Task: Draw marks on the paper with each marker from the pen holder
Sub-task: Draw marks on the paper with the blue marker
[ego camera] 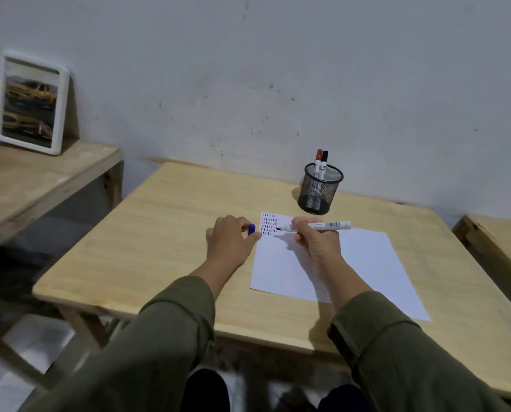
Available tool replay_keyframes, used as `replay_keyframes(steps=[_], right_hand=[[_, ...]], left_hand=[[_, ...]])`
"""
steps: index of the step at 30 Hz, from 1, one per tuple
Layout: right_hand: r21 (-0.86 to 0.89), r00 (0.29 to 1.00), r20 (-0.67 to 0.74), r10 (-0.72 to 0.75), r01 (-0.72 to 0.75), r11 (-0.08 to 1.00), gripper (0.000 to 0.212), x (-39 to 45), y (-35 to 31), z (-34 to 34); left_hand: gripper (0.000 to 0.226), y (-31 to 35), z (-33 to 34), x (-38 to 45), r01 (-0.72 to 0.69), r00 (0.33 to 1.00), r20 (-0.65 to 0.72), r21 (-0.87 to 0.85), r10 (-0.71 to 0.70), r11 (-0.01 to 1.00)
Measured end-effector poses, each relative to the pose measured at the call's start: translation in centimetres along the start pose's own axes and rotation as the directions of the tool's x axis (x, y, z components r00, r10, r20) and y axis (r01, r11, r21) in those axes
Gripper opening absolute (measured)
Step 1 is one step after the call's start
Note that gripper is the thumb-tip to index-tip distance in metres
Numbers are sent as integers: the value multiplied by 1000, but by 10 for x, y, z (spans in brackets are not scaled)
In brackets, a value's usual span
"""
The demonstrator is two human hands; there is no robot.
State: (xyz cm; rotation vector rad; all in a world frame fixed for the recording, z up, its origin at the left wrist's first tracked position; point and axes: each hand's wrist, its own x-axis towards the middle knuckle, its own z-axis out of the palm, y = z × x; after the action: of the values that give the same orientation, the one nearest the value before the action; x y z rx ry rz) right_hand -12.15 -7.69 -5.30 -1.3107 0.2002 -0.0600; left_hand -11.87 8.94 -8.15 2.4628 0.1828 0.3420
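Note:
A white sheet of paper (364,263) lies on the wooden table (159,233), with rows of short red and dark marks (268,227) in its far left corner. My right hand (315,245) holds an uncapped white marker (328,225), its tip touching the paper beside the marks. My left hand (230,239) rests on the table left of the paper and pinches the blue cap (251,229). A black mesh pen holder (319,188) stands behind the paper, holding a red-capped marker (318,156) and a black-capped marker (325,156).
A white-framed picture (31,102) leans on the wall on a lower wooden bench (40,176) at the left. Another wooden surface (498,239) sits at the right edge. The wall runs close behind the table.

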Motion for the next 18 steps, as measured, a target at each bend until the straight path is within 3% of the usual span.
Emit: replay_keyframes(steps=[7, 18], right_hand=[[53, 998, 60, 19, -23, 998, 5, 10, 6, 5], [-95, 1000, 11, -24, 25, 995, 2, 7, 10, 3]], left_hand=[[55, -11, 13, 3, -33, 999, 24, 117, 31, 993], [64, -10, 11, 2, -25, 999, 42, 87, 22, 996]])
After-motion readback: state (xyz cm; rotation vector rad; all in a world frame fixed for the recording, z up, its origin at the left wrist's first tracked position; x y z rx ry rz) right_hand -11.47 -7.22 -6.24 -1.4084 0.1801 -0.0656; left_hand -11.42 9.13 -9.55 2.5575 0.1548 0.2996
